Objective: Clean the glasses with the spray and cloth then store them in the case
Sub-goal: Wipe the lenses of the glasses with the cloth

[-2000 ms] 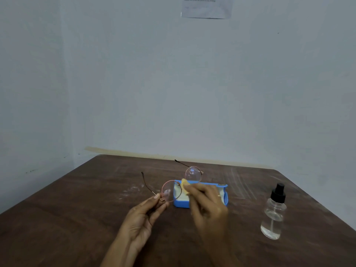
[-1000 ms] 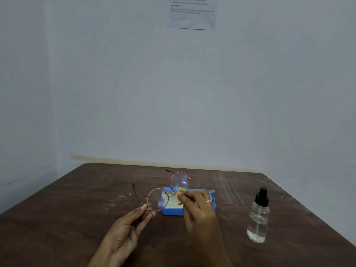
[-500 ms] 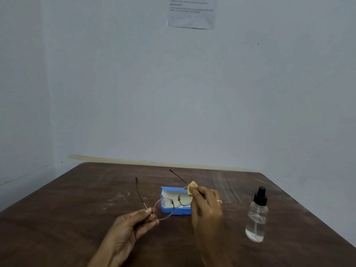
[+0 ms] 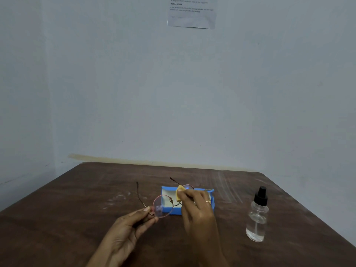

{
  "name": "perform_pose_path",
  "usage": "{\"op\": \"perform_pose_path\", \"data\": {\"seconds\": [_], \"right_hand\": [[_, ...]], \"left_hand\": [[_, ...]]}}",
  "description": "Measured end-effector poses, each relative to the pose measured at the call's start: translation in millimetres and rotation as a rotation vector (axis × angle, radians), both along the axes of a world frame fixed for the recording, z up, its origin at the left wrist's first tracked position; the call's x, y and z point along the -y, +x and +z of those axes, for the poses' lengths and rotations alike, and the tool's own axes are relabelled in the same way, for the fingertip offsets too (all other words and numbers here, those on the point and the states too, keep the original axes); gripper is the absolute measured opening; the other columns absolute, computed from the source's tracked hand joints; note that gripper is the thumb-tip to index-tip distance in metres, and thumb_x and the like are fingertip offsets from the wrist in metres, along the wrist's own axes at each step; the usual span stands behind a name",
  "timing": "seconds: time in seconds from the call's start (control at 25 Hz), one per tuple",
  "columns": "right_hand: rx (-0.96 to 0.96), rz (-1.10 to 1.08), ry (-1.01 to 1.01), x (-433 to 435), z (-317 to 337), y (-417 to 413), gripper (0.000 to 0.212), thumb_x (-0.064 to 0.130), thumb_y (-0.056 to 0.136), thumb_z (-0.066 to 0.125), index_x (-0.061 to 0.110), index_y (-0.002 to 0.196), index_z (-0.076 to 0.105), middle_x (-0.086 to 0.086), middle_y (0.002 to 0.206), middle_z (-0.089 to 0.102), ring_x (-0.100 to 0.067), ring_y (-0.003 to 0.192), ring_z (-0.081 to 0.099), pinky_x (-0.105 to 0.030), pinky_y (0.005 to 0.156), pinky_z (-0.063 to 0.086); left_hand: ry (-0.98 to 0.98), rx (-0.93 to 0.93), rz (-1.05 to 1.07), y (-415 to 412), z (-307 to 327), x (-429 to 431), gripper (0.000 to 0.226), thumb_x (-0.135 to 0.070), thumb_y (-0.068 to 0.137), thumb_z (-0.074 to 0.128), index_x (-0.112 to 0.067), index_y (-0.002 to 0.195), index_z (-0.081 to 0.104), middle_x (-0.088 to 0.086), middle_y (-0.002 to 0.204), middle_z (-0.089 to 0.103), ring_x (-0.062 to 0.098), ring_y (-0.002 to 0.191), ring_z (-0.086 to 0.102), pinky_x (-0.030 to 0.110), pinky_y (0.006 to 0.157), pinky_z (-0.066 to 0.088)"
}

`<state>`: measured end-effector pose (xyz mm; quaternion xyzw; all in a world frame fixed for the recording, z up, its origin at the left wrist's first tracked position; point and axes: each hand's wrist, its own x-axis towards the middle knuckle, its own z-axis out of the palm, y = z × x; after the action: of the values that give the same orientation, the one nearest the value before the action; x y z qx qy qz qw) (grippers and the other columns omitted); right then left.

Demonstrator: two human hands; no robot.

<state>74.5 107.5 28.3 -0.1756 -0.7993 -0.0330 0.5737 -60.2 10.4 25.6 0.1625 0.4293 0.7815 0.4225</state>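
Round thin-rimmed glasses (image 4: 162, 206) hover above the brown table, temples unfolded and pointing away from me. My left hand (image 4: 131, 226) pinches the frame at the left hinge. A small yellow cloth (image 4: 179, 191) is pinched in my right hand (image 4: 196, 207), wrapped over the right lens, which is mostly hidden by the cloth and fingers. Behind the glasses lies the open blue case (image 4: 211, 199) with a white lining. A clear spray bottle (image 4: 257, 216) with a black pump top stands upright to the right, apart from both hands.
The brown wooden table (image 4: 77, 209) fills the lower view and meets a pale wall at its far edge. A printed paper sheet (image 4: 192, 12) hangs high on the wall. Faint white smears mark the tabletop left of the case.
The glasses have tilted flatter and dropped a little over the case. My right hand has kept the cloth on the right lens, shifting along it. The spray bottle has stayed put.
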Motion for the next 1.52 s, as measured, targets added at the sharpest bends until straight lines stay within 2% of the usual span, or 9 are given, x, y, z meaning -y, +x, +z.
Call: {"op": "perform_pose_path", "data": {"seconds": [0.2,0.28,0.44,0.56,0.68,0.92,1.0,1.16,1.52], "right_hand": [[-0.041,-0.1,-0.08,-5.4,1.6,3.8,0.043,-0.007,0.053,0.083,0.002,0.094,0.072,-0.007,0.081,0.072,-0.012,0.09,0.047,-0.02,0.063,0.056],[-0.052,-0.128,-0.091,-5.2,1.4,3.9,0.044,-0.008,0.051,0.084,0.003,0.093,0.072,-0.005,0.078,0.072,-0.011,0.086,0.053,-0.02,0.062,0.056],[-0.059,-0.123,-0.102,-1.8,0.6,2.6,0.043,-0.007,0.054,0.082,0.003,0.095,0.072,-0.006,0.081,0.072,-0.012,0.084,0.06,-0.021,0.074,0.049],[-0.02,-0.044,-0.058,3.2,1.8,0.4,0.041,-0.011,0.055,0.08,0.004,0.093,0.072,-0.006,0.083,0.071,-0.008,0.085,0.051,-0.02,0.065,0.053],[0.035,-0.015,-0.009,5.3,2.5,0.1,0.041,-0.013,0.051,0.081,0.004,0.087,0.073,-0.004,0.081,0.072,-0.016,0.075,0.064,-0.021,0.06,0.053],[0.056,-0.015,-0.008,2.7,2.8,2.0,0.041,-0.013,0.05,0.082,0.004,0.086,0.073,-0.005,0.081,0.072,-0.019,0.073,0.067,-0.022,0.059,0.055],[0.026,-0.027,-0.039,1.7,2.7,2.4,0.04,-0.012,0.052,0.081,0.004,0.087,0.073,-0.005,0.081,0.072,-0.016,0.076,0.064,-0.021,0.063,0.054],[-0.062,-0.072,-0.09,-3.5,1.2,2.7,0.035,-0.014,0.057,0.077,0.001,0.089,0.072,-0.009,0.079,0.071,-0.009,0.084,0.046,-0.023,0.076,0.045],[-0.177,-0.136,-0.165,-6.7,-5.7,-1.8,0.04,-0.017,0.055,0.078,0.002,0.09,0.072,-0.008,0.073,0.069,-0.009,0.082,0.046,-0.019,0.075,0.042]], "left_hand": [[-0.006,-0.015,-0.019,-0.5,-0.7,-0.1,0.037,0.009,0.083,0.048,0.005,0.054,0.07,0.017,0.053,0.069,0.021,0.046,0.067,0.022,0.039,0.054],[-0.004,-0.02,-0.013,-0.7,-1.0,-0.5,0.038,0.009,0.083,0.048,0.004,0.053,0.071,0.017,0.053,0.069,0.021,0.046,0.067,0.022,0.039,0.053],[-0.002,-0.001,-0.018,-2.4,-1.2,-0.4,0.036,0.008,0.083,0.049,0.005,0.054,0.071,0.017,0.054,0.069,0.021,0.047,0.068,0.022,0.039,0.054],[0.011,0.031,-0.01,-4.8,-1.8,-0.2,0.035,0.008,0.082,0.049,0.005,0.055,0.071,0.017,0.053,0.069,0.021,0.047,0.068,0.021,0.039,0.053],[0.031,0.051,0.009,-6.2,-2.3,-0.7,0.036,0.008,0.083,0.048,0.004,0.054,0.071,0.016,0.053,0.069,0.021,0.047,0.068,0.022,0.04,0.054],[0.035,0.084,0.013,-8.0,-3.4,-2.4,0.036,0.008,0.082,0.049,0.005,0.054,0.071,0.017,0.056,0.071,0.02,0.048,0.068,0.023,0.04,0.054],[0.027,0.082,0.006,-8.4,-3.8,-2.1,0.035,0.008,0.082,0.049,0.005,0.055,0.071,0.017,0.056,0.07,0.021,0.048,0.068,0.023,0.04,0.054],[0.011,0.035,-0.006,-6.6,-3.1,-1.2,0.035,0.009,0.081,0.05,0.004,0.054,0.071,0.016,0.053,0.069,0.02,0.046,0.067,0.023,0.04,0.054],[0.028,0.025,0.001,-1.5,1.5,1.5,0.038,0.009,0.083,0.048,0.003,0.053,0.071,0.016,0.051,0.069,0.02,0.045,0.067,0.023,0.041,0.055]]}}
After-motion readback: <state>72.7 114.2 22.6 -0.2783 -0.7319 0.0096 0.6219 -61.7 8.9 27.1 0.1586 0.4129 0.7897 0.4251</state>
